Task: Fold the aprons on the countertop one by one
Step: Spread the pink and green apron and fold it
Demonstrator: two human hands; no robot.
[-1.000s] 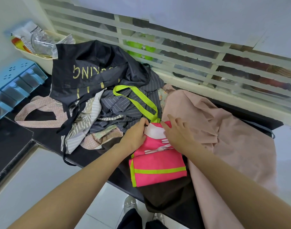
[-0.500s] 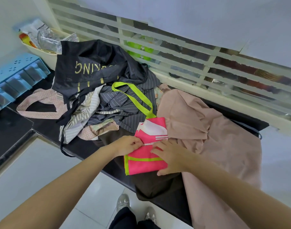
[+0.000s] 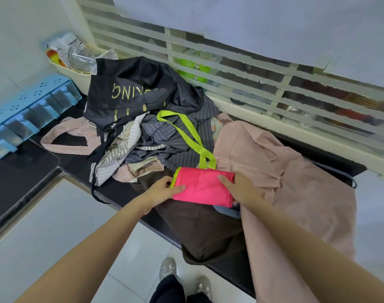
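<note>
Folded hot-pink fabric apron with lime-green trim (image 3: 203,186) lies on brown cloth at black countertop (image 3: 16,180) front edge | left hand (image 3: 162,190), right hand (image 3: 241,189) pinch its ends, thumbs on top | advice: press flat, tuck lime-green neck strap (image 3: 186,132) under.

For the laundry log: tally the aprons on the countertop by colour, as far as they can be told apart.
Pink, folded, with lime strap: 1, the pink apron
Black with gold lettering: 1
Grey pinstriped: 1
Dusty pink: 1
Brown: 1
Beige striped: 1
Total: 6 at least; the pile hides more.
</note>
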